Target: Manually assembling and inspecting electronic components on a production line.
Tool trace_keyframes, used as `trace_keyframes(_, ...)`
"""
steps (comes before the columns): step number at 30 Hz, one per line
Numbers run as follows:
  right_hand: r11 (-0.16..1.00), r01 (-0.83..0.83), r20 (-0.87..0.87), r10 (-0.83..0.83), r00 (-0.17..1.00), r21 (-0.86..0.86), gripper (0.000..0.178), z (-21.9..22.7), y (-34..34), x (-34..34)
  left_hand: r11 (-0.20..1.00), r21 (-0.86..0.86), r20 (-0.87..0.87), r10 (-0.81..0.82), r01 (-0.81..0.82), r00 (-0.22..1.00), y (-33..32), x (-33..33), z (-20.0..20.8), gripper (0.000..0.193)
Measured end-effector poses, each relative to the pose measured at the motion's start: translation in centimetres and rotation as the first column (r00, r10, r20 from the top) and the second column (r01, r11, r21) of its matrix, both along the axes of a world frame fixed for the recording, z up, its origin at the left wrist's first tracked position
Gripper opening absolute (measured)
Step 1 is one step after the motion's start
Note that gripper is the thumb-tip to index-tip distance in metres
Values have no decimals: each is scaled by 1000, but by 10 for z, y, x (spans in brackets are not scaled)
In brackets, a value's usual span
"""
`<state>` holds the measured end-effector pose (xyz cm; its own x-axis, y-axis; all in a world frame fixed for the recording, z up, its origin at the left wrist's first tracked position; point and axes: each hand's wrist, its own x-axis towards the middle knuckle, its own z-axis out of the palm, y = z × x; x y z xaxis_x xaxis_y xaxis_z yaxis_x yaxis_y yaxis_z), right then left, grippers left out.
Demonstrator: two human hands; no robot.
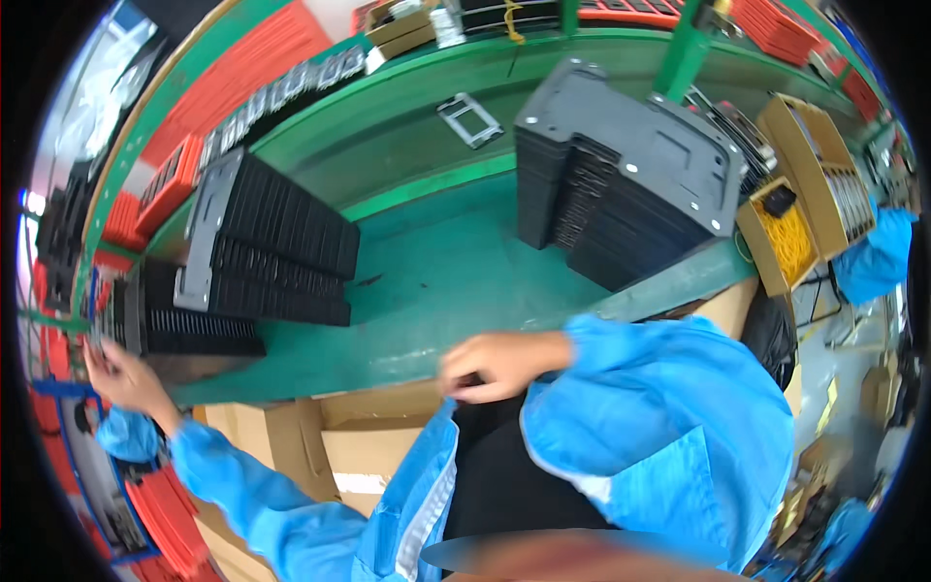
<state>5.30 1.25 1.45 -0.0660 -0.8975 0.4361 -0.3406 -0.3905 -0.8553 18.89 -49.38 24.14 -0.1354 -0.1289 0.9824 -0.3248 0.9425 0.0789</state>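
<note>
Stretched out low to the far left in the left sleeve, with the left hand bent up at the wrist, fingertips near the low stack of black finned parts. Bent across the front from the right, with the right hand knuckles up over the near edge of the green bench, just above the open front of the blue jacket. Open in the middle: bare green top between the left stack of black housings and the larger right stack of black housings. Closed off behind by a green panel, with a thin metal frame on or against it; crowded below the near edge by a cardboard carton, and at the right end by a box of yellow cords. Curled inward on the right, thumb close to forefinger beside the jacket's edge; cannot tell of any pinch on the cloth. Half bent and loosely parted on the left; too small and blurred to tell of any hold.
</note>
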Motion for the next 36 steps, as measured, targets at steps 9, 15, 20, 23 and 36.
trace_keyframes(9, 597, 795, 435, -748, 502, 110, 47, 6, 322, -106, 65, 849, -167, -908, 524, 383, 326, -57, -180, 43)
trace_keyframes(15, 87, 962, 764, -628, -148, 258, 62, -67, 197, -118, -279, 897, -296, -955, 342, -4, 385, -148, -174, 71)
trace_keyframes(20, 155, 974, 791, -611, -37, 166, 63, -33, 155, -55, -335, 876, -393, -913, 347, 109, 409, -215, -207, 79)
trace_keyframes(23, -14, 966, 747, -631, -210, 260, 53, -80, 131, -30, -583, 806, -589, -807, 103, 36, 394, -254, -237, 82)
trace_keyframes(36, 756, 635, 380, -547, 746, -160, 47, -63, 67, -146, 223, 915, 35, -875, 336, 483, 377, -58, -250, 57)
